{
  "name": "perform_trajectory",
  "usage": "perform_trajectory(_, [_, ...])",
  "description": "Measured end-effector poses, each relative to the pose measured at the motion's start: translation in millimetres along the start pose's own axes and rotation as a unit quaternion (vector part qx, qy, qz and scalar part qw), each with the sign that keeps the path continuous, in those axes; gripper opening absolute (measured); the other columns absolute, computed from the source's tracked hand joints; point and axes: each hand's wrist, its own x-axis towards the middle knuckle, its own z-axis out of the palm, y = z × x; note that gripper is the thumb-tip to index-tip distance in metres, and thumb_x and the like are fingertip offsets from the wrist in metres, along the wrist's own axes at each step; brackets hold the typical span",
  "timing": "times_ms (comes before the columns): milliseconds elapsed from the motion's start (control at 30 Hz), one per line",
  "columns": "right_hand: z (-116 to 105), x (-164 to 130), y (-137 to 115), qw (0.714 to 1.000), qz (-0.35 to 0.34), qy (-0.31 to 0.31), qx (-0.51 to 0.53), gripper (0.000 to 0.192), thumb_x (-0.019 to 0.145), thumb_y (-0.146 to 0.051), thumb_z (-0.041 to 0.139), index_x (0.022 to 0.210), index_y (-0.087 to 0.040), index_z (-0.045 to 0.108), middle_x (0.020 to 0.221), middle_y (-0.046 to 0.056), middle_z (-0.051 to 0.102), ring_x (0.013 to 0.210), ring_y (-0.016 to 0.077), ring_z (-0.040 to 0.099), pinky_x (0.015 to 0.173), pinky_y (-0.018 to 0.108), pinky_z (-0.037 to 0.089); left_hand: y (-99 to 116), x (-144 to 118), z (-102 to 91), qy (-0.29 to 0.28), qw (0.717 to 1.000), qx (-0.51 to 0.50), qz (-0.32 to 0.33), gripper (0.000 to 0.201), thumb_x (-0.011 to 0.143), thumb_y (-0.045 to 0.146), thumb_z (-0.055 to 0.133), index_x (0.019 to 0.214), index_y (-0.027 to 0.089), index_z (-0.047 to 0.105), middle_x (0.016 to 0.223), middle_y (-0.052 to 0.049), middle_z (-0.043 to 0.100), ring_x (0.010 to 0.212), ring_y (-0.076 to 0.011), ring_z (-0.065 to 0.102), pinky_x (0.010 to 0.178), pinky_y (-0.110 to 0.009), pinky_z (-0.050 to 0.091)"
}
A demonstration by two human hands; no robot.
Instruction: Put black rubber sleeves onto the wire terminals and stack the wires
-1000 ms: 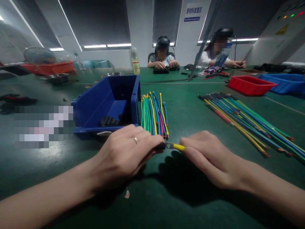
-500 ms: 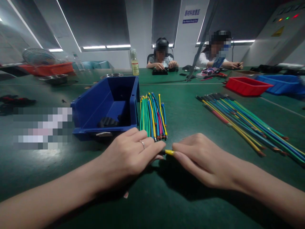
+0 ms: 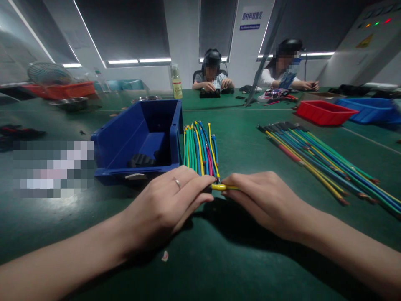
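left hand (image 3: 167, 200) and right hand (image 3: 260, 198) pinching yellow wire (image 3: 223, 187) | short wire bundle (image 3: 200, 148) just behind | blue bin (image 3: 140, 140) left | long wires (image 3: 316, 159) right | green table (image 3: 219, 251)

1. Lying in the middle of the green felt-covered table (image 3: 244, 138): short bundle of coloured wires (image 3: 200, 146), just right of the open-fronted blue plastic bin (image 3: 140, 138).
2. Sitting inside that bin: small black ribbed parts (image 3: 142, 159).
3. Spreading well to the right: long coloured wires (image 3: 316, 159), with the shallow red plastic tray (image 3: 324, 112) behind.
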Motion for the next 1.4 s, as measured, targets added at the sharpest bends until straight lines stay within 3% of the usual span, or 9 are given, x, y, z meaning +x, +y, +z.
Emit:
perform_trajectory(167, [0.1, -0.1, 0.6, 1.0, -0.006, 0.016, -0.005, 0.021, 0.098, -0.024, 0.037, 0.087, -0.016, 0.053, 0.067, -0.001, 0.056, 0.053, 0.0089, 0.046, 0.052, 0.023, 0.031, -1.4, -3.7, 3.2, 0.024, 0.999, -0.035, -0.014, 0.036, 0.086, 0.01, 0.058, 0.121, 0.006, 0.053, 0.095, -0.008, 0.064, 0.086, -0.0146, 0.058, 0.078, -0.027, 0.049])
perform_trajectory(400, [-0.1, 1.6, -7.2, 0.999, -0.037, -0.014, -0.001, 0.026, 0.099, -0.022, 0.034, 0.083, -0.016, 0.054, 0.065, 0.0, 0.056, 0.052, 0.0091, 0.047, 0.051, 0.023, 0.031, 1.4, -3.0, 7.8, 0.021, 0.996, -0.09, 0.012, 0.03, 0.086, 0.009, 0.057, 0.115, 0.007, 0.056, 0.095, -0.008, 0.066, 0.086, -0.0136, 0.06, 0.076, -0.026, 0.052])
perform_trajectory(600, [-0.3, 0.1, 1.7, 1.0, 0.005, 0.022, 0.011, 0.019, 0.098, -0.025, 0.039, 0.092, -0.018, 0.054, 0.069, -0.001, 0.061, 0.053, 0.0084, 0.05, 0.051, 0.021, 0.032, -0.9, -3.6, -2.1, 0.048, 0.997, -0.024, -0.049, 0.041, 0.083, 0.018, 0.065, 0.121, 0.008, 0.052, 0.107, -0.009, 0.066, 0.101, -0.0123, 0.061, 0.091, -0.021, 0.048])
perform_trajectory(767, [-2.3, -0.2, 5.7, 0.999, 0.02, 0.021, 0.012, 0.021, 0.099, -0.028, 0.039, 0.095, -0.017, 0.057, 0.071, 0.0, 0.065, 0.054, 0.0083, 0.054, 0.052, 0.02, 0.035, -2.1, -4.5, -5.9, 0.044, 0.995, -0.053, -0.078, 0.026, 0.084, 0.015, 0.063, 0.11, 0.015, 0.062, 0.095, -0.001, 0.069, 0.087, -0.0065, 0.064, 0.083, -0.014, 0.048])
perform_trajectory(1033, [-6.5, 1.0, 4.5, 0.998, 0.05, 0.032, 0.007, 0.016, 0.094, -0.028, 0.049, 0.091, -0.017, 0.06, 0.063, -0.002, 0.061, 0.045, 0.0067, 0.047, 0.046, 0.02, 0.03, -5.5, -0.9, -4.0, 0.081, 0.989, -0.057, -0.114, 0.022, 0.086, 0.018, 0.061, 0.108, 0.016, 0.064, 0.097, -0.002, 0.071, 0.086, -0.0068, 0.065, 0.077, -0.015, 0.05])
perform_trajectory(1400, [-1.1, -2.1, 9.8, 0.999, 0.02, 0.023, 0.011, 0.018, 0.096, -0.024, 0.043, 0.097, -0.017, 0.06, 0.076, 0.001, 0.067, 0.062, 0.0101, 0.06, 0.056, 0.021, 0.039, -5.7, -0.7, -1.5, 0.068, 0.987, -0.096, -0.113, 0.02, 0.083, 0.019, 0.064, 0.103, 0.016, 0.065, 0.091, -0.002, 0.072, 0.08, -0.0083, 0.066, 0.07, -0.017, 0.052])
